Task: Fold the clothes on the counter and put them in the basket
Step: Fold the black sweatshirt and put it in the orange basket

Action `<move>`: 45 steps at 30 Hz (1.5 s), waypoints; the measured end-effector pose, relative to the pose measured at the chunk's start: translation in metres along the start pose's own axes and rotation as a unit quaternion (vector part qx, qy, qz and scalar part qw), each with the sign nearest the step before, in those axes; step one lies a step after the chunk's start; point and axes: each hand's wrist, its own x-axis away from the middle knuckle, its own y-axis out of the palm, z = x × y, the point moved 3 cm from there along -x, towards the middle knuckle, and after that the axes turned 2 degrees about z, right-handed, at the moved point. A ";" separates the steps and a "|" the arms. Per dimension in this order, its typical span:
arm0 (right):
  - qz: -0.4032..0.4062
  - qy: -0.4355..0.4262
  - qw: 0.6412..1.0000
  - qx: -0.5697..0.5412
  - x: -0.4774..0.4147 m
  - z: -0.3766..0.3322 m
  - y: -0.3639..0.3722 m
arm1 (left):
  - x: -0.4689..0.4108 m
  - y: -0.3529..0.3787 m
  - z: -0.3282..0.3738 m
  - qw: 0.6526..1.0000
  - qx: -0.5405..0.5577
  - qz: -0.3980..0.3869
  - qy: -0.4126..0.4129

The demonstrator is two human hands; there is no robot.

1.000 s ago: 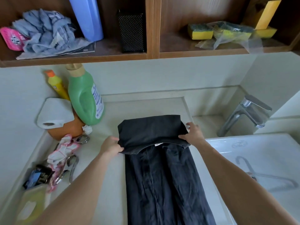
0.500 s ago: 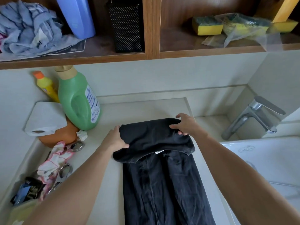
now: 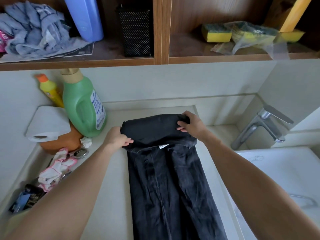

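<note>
Head view: dark garment [image 3: 166,184] laid lengthwise on pale counter [image 3: 110,196], running from 6 o'clock up to frame centre, far end doubled back into a thick fold. Left hand [image 3: 117,138] at 9 o'clock of the fold, fingers pinched shut on its edge. Right hand [image 3: 192,124] at 2 o'clock of the fold, fingers curled tight around the bunched corner. Green bottle [image 3: 83,104] at 10 o'clock, near. Faucet [image 3: 259,125] at 3 o'clock, well apart.
</note>
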 end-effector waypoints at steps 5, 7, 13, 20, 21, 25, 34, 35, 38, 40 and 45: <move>0.050 -0.019 0.995 -0.081 0.019 -0.022 -0.019 | 0.029 -0.008 0.025 0.995 0.019 0.009 0.094; 0.074 0.014 0.995 -0.062 0.027 -0.017 -0.026 | 0.038 -0.006 0.020 0.995 0.008 0.004 0.095; -0.030 0.142 0.989 0.040 0.057 0.037 -0.024 | 0.057 0.016 -0.030 0.994 0.086 0.002 -0.060; 0.134 0.132 0.982 0.031 0.048 0.064 -0.034 | 0.035 0.030 -0.028 0.997 0.067 0.009 -0.046; 0.131 0.140 0.981 0.029 0.046 0.066 -0.031 | 0.038 0.033 -0.022 0.998 0.045 0.007 -0.046; 0.087 0.127 0.988 0.010 0.038 0.068 -0.020 | 0.038 0.047 -0.011 0.999 -0.036 -0.010 -0.013; 0.140 0.069 0.957 0.243 0.040 0.052 -0.020 | 0.030 0.040 -0.019 0.989 -0.137 0.055 -0.030; 0.166 0.022 0.953 0.250 0.042 0.042 -0.018 | 0.035 0.039 -0.004 0.981 -0.161 0.102 0.030; 0.179 -0.112 0.931 0.299 0.051 0.019 0.005 | 0.052 0.048 0.033 0.953 -0.105 0.171 0.228; 0.131 -0.175 0.893 0.392 0.056 0.021 0.036 | 0.056 0.072 0.042 0.941 -0.155 0.117 0.276; 0.048 -0.040 0.887 0.458 0.065 0.076 0.053 | 0.041 0.103 -0.015 0.897 -0.416 -0.050 0.144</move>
